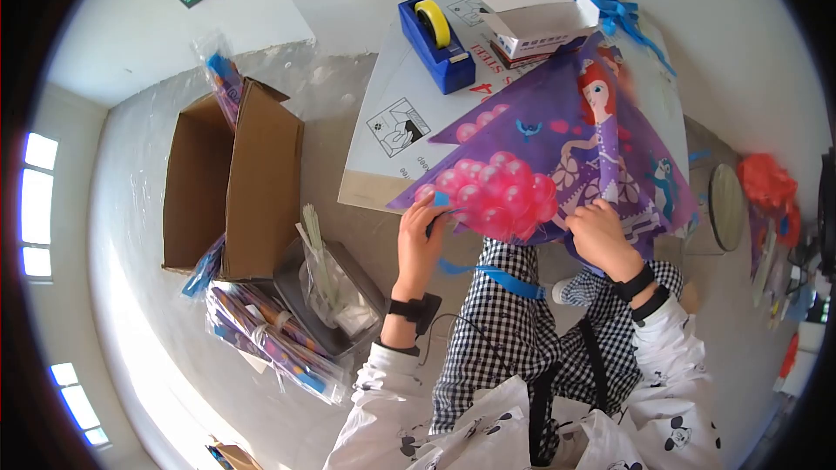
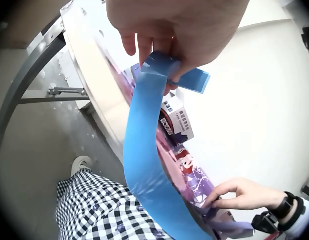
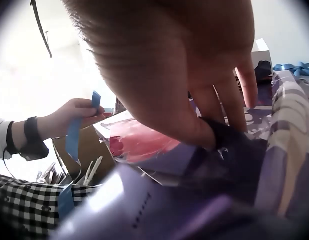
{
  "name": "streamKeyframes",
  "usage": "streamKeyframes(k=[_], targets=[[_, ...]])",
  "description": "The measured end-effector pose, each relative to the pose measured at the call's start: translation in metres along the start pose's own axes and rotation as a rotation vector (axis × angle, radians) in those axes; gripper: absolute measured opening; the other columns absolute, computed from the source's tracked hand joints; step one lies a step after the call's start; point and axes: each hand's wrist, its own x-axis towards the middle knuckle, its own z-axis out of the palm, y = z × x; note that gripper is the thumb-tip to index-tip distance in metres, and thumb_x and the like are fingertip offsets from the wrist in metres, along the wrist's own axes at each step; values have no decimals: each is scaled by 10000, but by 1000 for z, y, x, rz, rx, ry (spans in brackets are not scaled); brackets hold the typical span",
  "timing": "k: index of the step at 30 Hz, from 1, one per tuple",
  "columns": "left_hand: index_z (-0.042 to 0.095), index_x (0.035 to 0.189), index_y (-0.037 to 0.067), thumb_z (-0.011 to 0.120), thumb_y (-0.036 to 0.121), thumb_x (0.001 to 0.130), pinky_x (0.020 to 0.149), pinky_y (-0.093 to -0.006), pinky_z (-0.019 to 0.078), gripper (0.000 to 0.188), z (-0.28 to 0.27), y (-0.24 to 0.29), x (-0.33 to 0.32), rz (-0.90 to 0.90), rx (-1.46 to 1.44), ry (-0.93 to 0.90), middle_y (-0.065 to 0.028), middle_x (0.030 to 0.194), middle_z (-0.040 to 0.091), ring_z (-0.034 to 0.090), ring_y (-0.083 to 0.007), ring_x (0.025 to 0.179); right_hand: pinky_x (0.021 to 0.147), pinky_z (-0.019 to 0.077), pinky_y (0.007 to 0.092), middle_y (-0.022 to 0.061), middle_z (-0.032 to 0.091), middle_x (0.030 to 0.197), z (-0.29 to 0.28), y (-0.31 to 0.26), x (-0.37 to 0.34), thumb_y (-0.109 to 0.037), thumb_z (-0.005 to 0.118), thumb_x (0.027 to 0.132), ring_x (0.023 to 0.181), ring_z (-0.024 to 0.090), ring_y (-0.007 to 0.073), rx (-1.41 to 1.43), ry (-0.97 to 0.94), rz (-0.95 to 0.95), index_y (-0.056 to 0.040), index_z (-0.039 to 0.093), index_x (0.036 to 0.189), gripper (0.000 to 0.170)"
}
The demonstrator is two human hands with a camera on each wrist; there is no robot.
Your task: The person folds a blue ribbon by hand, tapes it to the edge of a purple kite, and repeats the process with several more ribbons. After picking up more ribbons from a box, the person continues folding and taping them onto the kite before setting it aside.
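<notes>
A purple plastic sheet (image 1: 535,152), thin and kite-like with pointed corners, lies on the table's near side. It is printed with pink balloons and a red-haired princess. My right hand (image 1: 601,235) pinches its near edge between thumb and fingers. At the sheet's left corner, my left hand (image 1: 418,239) pinches a flat blue ribbon (image 2: 144,125). A short end of the ribbon sticks out past the fingers, and its long part hangs down in the left wrist view. In the head view the ribbon crosses over the checked trousers.
A blue tape dispenser (image 1: 440,48) and an opened white box (image 1: 540,22) stand on the table (image 1: 370,144). Blue ribbons (image 1: 614,13) lie behind the box. To the left are a cardboard box (image 1: 266,183), a grey bin (image 1: 348,283) with pale sticks, and bagged purple bundles (image 1: 270,331).
</notes>
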Motion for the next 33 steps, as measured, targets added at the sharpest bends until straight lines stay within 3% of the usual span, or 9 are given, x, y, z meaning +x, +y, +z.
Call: streamKeyframes(k=[3, 4, 8, 10, 14, 18, 27, 30, 33], targets=[[729, 990, 41, 669, 7, 854, 1077, -440, 420, 152, 8, -8, -1, 76, 26, -26, -163, 1136, 699, 605, -327, 1192, 975, 439, 407, 138, 681, 1055, -37, -23, 5, -74, 642, 782, 989, 655, 299, 398, 115, -39, -37, 670, 1086, 307], [727, 997, 44, 663, -3, 849, 1115, -459, 388, 167, 8, -10, -3, 65, 18, -42, -168, 1155, 693, 611, -317, 1182, 1027, 457, 394, 150, 616, 1252, -51, -30, 19, -88, 661, 831, 1150, 609, 314, 577, 1, -60, -49, 620, 1233, 405], [717, 1000, 30, 640, -23, 861, 992, -393, 463, 168, 5, -5, -7, 11, -39, 35, -143, 1049, 700, 639, -278, 1075, 835, 513, 265, 44, 695, 1038, -46, -89, 93, -61, 605, 953, 929, 650, 120, 1222, 167, -70, -13, 639, 1120, 177], [706, 1004, 15, 612, -35, 878, 897, -344, 495, 165, -9, 4, -9, -55, -40, 4, -122, 969, 694, 658, -241, 984, 763, 516, 311, 86, 690, 959, -5, -105, 140, -66, 632, 914, 858, 649, 178, 1266, 329, -99, 6, 635, 1042, 147], [672, 1018, -2, 526, -53, 919, 746, -275, 486, 183, -25, -7, -19, -216, -235, -22, -72, 871, 651, 641, -151, 791, 728, 512, 299, 69, 668, 880, 34, -125, 179, -78, 642, 901, 793, 619, 155, 1327, 241, -15, -3, 638, 997, 122], [662, 1019, 0, 520, -60, 921, 699, -281, 488, 182, -36, -22, -21, -274, -262, -98, -78, 862, 642, 636, -149, 765, 704, 486, 249, 1, 634, 858, 28, -122, 180, -90, 686, 895, 764, 561, 91, 1350, 155, -2, -34, 630, 958, 102], [657, 1014, 4, 529, 26, 974, 571, -238, 408, 136, -31, -28, -3, -433, -414, -118, -3, 789, 631, 499, -70, 630, 657, 466, 262, 7, 615, 815, 22, -125, 185, -118, 774, 816, 735, 546, 98, 1242, 120, -15, -42, 604, 890, 200], [653, 1013, -3, 543, 37, 969, 559, -248, 380, 126, -35, -25, 0, -464, -334, -172, -13, 777, 632, 464, -70, 626, 681, 481, 354, 68, 609, 858, 21, -131, 183, -154, 810, 740, 779, 590, 223, 1140, 161, 44, -41, 580, 862, 284], [670, 993, 13, 557, 63, 970, 525, -211, 346, 126, -33, -30, 2, -408, -248, -163, 34, 770, 606, 429, -36, 600, 697, 486, 384, 75, 597, 892, 17, -138, 181, -168, 820, 714, 820, 606, 266, 1023, 197, 90, -60, 562, 869, 319]])
